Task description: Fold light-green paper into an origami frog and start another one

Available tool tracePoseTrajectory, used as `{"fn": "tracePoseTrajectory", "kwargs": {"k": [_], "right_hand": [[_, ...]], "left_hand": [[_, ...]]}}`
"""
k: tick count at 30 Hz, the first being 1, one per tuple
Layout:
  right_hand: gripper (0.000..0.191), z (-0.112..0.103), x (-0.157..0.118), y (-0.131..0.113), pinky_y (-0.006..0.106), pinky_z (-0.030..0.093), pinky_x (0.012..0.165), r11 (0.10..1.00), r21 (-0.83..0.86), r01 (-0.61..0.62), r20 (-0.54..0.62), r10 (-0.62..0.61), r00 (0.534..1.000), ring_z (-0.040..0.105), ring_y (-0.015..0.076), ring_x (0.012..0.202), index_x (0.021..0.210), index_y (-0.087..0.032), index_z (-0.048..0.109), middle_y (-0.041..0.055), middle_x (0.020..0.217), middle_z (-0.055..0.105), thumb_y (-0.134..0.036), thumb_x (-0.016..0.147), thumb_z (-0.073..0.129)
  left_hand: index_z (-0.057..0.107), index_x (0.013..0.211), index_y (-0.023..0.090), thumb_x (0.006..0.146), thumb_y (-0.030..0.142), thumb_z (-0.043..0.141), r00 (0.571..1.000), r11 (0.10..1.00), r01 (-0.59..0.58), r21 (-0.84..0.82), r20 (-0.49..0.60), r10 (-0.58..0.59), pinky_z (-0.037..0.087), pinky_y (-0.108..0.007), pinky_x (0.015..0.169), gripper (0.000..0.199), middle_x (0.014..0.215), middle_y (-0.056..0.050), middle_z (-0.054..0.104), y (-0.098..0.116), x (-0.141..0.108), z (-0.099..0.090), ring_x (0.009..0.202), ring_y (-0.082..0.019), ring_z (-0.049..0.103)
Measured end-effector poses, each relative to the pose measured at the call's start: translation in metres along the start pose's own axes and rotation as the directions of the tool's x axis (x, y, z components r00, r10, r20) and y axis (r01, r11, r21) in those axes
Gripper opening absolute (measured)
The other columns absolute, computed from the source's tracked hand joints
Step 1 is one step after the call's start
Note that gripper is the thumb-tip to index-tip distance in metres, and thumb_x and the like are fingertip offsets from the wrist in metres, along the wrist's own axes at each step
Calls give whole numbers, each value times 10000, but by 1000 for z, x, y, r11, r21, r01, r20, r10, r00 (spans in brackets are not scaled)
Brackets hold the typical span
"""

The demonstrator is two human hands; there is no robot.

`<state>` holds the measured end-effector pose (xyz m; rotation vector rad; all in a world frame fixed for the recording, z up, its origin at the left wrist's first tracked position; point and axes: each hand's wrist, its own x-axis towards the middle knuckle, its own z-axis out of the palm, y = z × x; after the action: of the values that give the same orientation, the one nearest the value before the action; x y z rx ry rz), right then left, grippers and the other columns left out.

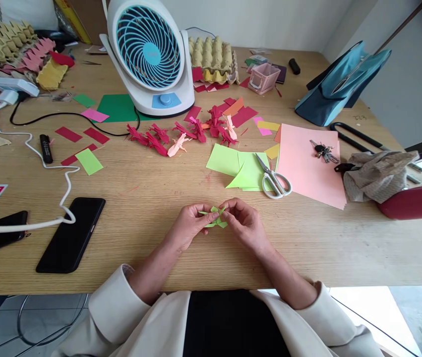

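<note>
Between my two hands, above the near middle of the table, is a small lime-green folded paper figure [216, 223] with several pointed ends. My left hand [190, 225] pinches its left side, with the thumb lying on top. At the upper right, the thumb and fingers of my right hand [246, 223] are closed on one of its points. My fingers cover part of the folds. Beyond my hands lie lime-green paper sheets [223, 159], with grey-handled scissors [275, 181] resting on their right side.
A white fan [151, 54] stands at the back, with several red folded paper figures [154, 139] in front. Pink paper [309, 168] bearing keys [324, 151] lies right. A black phone [71, 235] and white cable [67, 188] are left. A blue bag [326, 99] stands far right.
</note>
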<state>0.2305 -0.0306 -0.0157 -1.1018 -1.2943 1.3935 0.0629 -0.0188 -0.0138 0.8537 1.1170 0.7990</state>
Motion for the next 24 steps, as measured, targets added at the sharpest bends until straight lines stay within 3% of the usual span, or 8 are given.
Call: {"fn": "tracePoseTrajectory", "kwargs": {"k": [8, 14, 18, 24], "right_hand": [[182, 0, 0, 0, 281, 448, 638, 999, -32, 6, -5, -6, 1000, 545, 145, 680, 904, -190, 600, 23, 782, 600, -371, 892, 617], [46, 0, 1, 3, 240, 368, 564, 988, -151, 9, -16, -12, 1000, 459, 109, 613, 856, -195, 556, -24, 735, 533, -194, 841, 600], [62, 0, 0, 4, 235, 366, 572, 971, -221, 86, 3, -87, 996, 463, 109, 636, 838, -193, 550, -22, 752, 528, -134, 829, 568], [83, 0, -1, 2, 257, 429, 652, 925, -318, 207, 26, -210, 977, 541, 141, 742, 858, -192, 584, 16, 829, 576, -119, 856, 545]], "left_hand": [[661, 766, 140, 653, 491, 835, 1000, 1000, -10, 18, 13, 9, 386, -197, 472, 408, 706, -23, 649, -2, 0, 0, 618, -112, 561], [633, 765, 145, 740, 440, 778, 984, 966, -176, 192, -9, 181, 406, -191, 490, 330, 745, 4, 611, -6, 0, 0, 568, -72, 499], [641, 745, 141, 778, 404, 743, 961, 915, -265, 303, 3, 277, 380, -189, 502, 284, 685, 23, 569, -6, 0, -1, 551, -64, 461], [673, 745, 138, 780, 410, 733, 969, 935, -247, 256, 40, 245, 421, -196, 536, 280, 691, 15, 599, -2, 0, -3, 568, -78, 508]]}}
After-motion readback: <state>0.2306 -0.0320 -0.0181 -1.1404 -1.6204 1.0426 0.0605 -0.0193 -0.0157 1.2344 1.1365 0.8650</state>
